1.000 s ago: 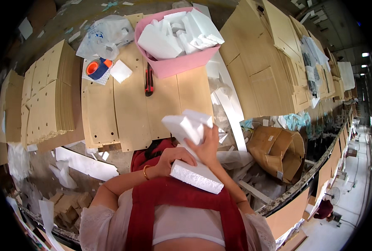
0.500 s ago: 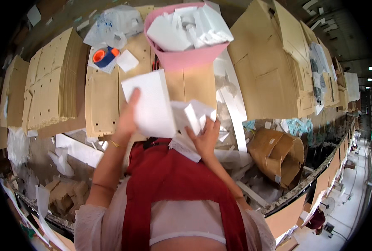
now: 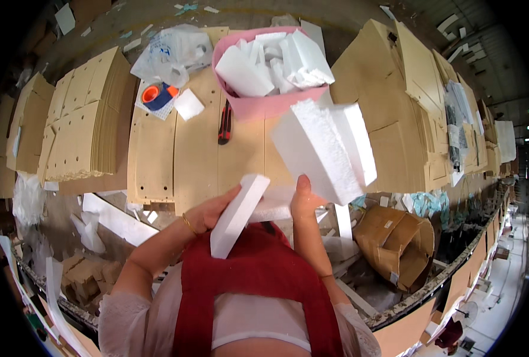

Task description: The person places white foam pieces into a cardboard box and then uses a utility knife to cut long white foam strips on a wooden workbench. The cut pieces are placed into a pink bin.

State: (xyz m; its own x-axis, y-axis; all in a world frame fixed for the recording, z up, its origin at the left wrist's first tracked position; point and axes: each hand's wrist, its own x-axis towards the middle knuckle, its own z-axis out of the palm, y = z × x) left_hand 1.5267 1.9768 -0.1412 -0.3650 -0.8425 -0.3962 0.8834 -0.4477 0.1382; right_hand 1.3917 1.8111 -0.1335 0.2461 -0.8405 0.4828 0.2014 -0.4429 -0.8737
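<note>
In front of my apron, my left hand grips a white foam slab that stands on edge, tilted, and hides most of the fingers. Farther right and raised over the table, my right hand holds white foam blocks with a rough, crumbly side; the thumb shows against them and the other fingers are mostly hidden. Another white foam piece lies between the two hands, and I cannot tell which one supports it. Beyond the blocks stands a pink bin heaped with foam pieces.
A red and black utility knife lies on the cardboard-topped table. Beside it are an orange-and-blue tape roll, a small white square and a clear plastic bag. Cardboard stacks flank the table; an open carton lies at right.
My hands have moved apart. The right hand has risen to the right with foam blocks; the left has dropped toward my apron with a slab. The knife on the table has come into fuller view.
</note>
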